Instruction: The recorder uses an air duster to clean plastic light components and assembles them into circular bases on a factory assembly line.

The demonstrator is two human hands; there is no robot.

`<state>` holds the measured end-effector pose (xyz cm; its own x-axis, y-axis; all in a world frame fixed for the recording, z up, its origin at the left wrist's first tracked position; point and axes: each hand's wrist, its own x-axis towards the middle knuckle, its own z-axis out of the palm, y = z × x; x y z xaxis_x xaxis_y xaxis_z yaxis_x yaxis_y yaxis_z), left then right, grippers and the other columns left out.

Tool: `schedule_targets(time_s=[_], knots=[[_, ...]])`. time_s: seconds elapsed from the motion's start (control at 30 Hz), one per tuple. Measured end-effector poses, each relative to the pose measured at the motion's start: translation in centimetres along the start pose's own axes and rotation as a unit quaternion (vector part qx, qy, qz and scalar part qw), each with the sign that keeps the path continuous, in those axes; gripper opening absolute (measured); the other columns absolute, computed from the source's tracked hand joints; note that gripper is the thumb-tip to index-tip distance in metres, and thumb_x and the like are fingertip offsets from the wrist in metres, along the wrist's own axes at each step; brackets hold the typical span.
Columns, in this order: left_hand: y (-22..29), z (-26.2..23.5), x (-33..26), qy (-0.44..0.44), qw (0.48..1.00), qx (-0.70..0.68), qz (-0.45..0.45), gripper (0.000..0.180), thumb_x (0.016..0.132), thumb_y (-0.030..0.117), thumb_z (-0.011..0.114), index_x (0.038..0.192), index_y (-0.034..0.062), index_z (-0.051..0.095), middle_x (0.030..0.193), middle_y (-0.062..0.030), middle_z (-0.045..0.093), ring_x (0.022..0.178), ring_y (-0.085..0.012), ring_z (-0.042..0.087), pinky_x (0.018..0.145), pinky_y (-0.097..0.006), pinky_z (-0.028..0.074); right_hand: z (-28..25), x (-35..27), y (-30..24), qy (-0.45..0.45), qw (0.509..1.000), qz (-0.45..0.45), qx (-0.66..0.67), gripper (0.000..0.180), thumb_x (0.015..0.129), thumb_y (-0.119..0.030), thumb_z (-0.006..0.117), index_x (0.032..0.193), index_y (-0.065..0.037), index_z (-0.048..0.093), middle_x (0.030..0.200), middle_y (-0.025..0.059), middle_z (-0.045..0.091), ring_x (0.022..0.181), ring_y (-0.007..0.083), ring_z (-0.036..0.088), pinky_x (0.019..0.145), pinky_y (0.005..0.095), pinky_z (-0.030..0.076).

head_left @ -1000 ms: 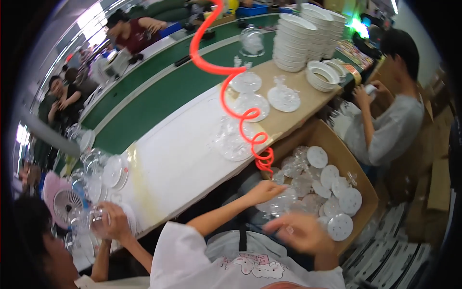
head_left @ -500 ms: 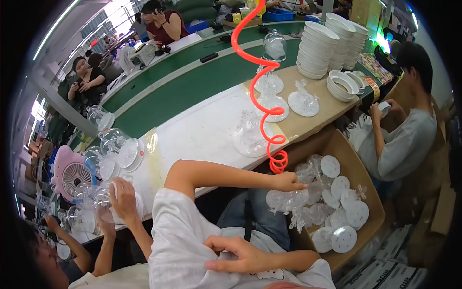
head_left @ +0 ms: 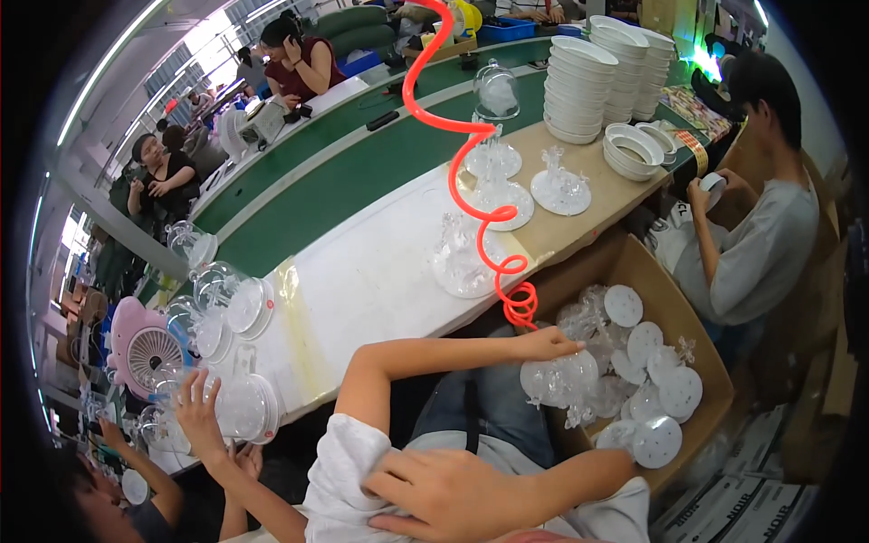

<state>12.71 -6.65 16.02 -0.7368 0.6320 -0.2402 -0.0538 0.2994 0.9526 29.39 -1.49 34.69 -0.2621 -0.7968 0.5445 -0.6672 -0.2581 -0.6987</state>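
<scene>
Your left hand (head_left: 548,346) reaches out over the cardboard box (head_left: 715,380), fingers together and pointing right, resting on a clear plastic ornament (head_left: 559,380) at the top of the heap; whether it grips the piece or only touches it, you cannot tell. Your right hand (head_left: 444,493) lies low in front of you, fingers curled and clamped on the white cloth of a sleeve (head_left: 348,471).

The box stands just right of your lap, below the edge of the surface (head_left: 362,281), and holds round clear discs (head_left: 659,391) and small clear figures piled loosely. A red coiled cord (head_left: 471,199) hangs down from above and ends just above your left hand, between it and the surface. On the surface stand clear figures on round bases (head_left: 559,188), a clear dome (head_left: 495,90), and stacks of white bowls (head_left: 579,86). At your left, another person's hand (head_left: 197,412) touches clear domed lids (head_left: 240,407) beside a pink fan (head_left: 145,348). A person in a grey shirt (head_left: 760,244) sits right of the box.

Since half a second ago, your left hand has stayed at the same spot in the box, and your right hand has kept its hold on the sleeve.
</scene>
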Motion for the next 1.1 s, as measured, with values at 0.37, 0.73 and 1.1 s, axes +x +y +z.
schedule_targets(time_s=[0.37, 0.73, 1.1], knots=[[-0.4, -0.8, 0.1, 0.003, 0.995, 0.017, -0.101, 0.06, 0.085, 0.056, 0.047, 0.07, -0.0013, 0.061, 0.058, 0.0012, 0.044, 0.059, -0.008, 0.037, 0.051, -0.029, 0.033, 0.1, 5.1, -1.7, -0.071, 0.985, -0.105, -0.12, 0.012, 0.065, -0.012, 0.059, 0.063, 0.0, 0.059, 0.067, 0.0102, 0.056, 0.067, 0.0192, 0.057, 0.049, 0.0272, 0.045], [-2.8, -0.9, -0.9, -0.011, 0.984, 0.074, -0.164, 0.062, 0.083, 0.057, 0.048, 0.069, -0.0018, 0.059, 0.062, -0.0021, 0.047, 0.063, -0.0096, 0.042, 0.056, -0.03, 0.037, -2.1, 5.0, -0.6, -0.19, 0.978, 0.011, 0.089, 0.022, 0.065, -0.016, 0.058, 0.072, 0.004, 0.061, 0.063, 0.018, 0.06, 0.057, 0.0354, 0.06, 0.052, 0.0393, 0.048], [-2.2, -0.8, 0.5, 0.068, 0.964, -0.188, -0.175, 0.049, 0.091, 0.042, 0.044, 0.098, -0.0036, 0.061, 0.09, -0.009, 0.064, 0.081, -0.0137, 0.06, 0.073, -0.028, 0.048, -3.0, 3.0, 2.1, -0.143, 0.869, -0.252, 0.402, 0.028, 0.083, -0.025, 0.053, 0.08, 0.002, 0.061, 0.085, 0.018, 0.057, 0.084, 0.0295, 0.054, 0.076, 0.036, 0.042]])
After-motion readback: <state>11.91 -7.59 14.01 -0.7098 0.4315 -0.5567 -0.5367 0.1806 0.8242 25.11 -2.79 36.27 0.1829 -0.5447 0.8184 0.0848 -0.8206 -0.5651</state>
